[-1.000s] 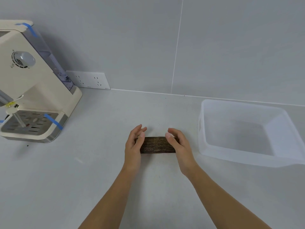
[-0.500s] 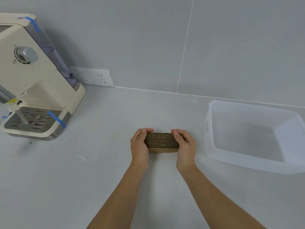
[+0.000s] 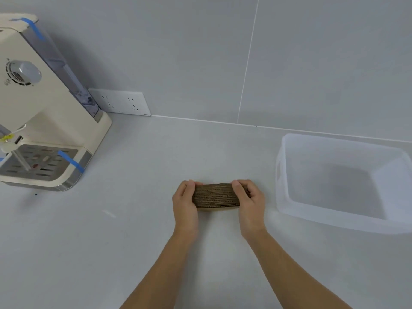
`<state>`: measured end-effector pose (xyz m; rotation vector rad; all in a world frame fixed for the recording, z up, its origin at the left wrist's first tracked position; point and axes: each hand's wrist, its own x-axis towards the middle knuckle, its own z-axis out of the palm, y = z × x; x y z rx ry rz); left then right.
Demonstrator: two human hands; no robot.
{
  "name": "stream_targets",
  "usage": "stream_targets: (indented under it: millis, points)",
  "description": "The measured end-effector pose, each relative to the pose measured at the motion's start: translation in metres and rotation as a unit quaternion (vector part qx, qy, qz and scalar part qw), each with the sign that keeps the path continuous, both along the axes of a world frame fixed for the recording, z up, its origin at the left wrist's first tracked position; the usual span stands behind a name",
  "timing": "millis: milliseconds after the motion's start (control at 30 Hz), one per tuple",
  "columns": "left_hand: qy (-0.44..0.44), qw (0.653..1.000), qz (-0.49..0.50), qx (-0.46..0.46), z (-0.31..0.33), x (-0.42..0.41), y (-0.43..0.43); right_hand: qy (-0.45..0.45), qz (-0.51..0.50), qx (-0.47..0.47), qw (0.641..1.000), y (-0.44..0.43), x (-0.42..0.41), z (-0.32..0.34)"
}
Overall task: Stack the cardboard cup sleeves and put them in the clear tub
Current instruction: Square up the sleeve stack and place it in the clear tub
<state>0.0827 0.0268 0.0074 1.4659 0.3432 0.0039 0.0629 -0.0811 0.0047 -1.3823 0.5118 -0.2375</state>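
Observation:
A stack of brown corrugated cardboard cup sleeves point(image 3: 215, 195) sits in the middle of the white counter, held from both ends. My left hand point(image 3: 185, 202) clasps its left end and my right hand point(image 3: 250, 202) clasps its right end, fingers curled over the top. The stack's ends are hidden under my fingers. The clear tub point(image 3: 283, 175) stands to the right of my right hand, a short gap away, and nothing lies inside it.
A cream water dispenser point(image 3: 40, 112) with blue tape and a metal drip tray stands at the left. A white wall socket point(image 3: 121, 104) is mounted low on the grey tiled wall behind the counter.
My hands went from loosely touching the stack's ends to closing firmly on it, and the stack now sits tilted up a little in my grip. The view shifted slightly.

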Motion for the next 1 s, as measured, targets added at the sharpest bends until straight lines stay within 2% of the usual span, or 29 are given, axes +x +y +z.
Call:
stream_targets:
  millis: [167,333,600,733,867,933,1000]
  points:
    - [0.009,1.000,-0.018,-0.018,-0.002,0.003,-0.002,-0.011,-0.072,0.046,0.996,0.000,0.008,-0.001]
    - [0.010,0.999,-0.036,-0.018,-0.011,0.001,0.000,-0.038,-0.031,0.002,0.999,-0.002,-0.003,-0.013]
    - [0.039,0.997,-0.062,0.009,-0.005,0.007,0.003,0.001,-0.037,0.021,0.999,-0.002,0.004,-0.008]
    - [0.019,0.992,-0.119,0.030,-0.001,0.010,0.015,0.027,-0.021,-0.006,0.999,-0.002,0.007,-0.004]
    - [-0.015,0.968,-0.252,0.001,-0.009,0.010,0.051,0.036,-0.011,-0.015,0.999,-0.003,0.005,-0.002]
    - [-0.020,0.946,-0.321,0.048,-0.011,0.008,0.065,0.041,-0.004,-0.020,0.999,-0.003,0.004,-0.002]
    - [-0.037,0.932,-0.342,0.109,-0.012,0.005,0.069,0.042,0.000,-0.022,0.999,-0.004,0.004,-0.001]
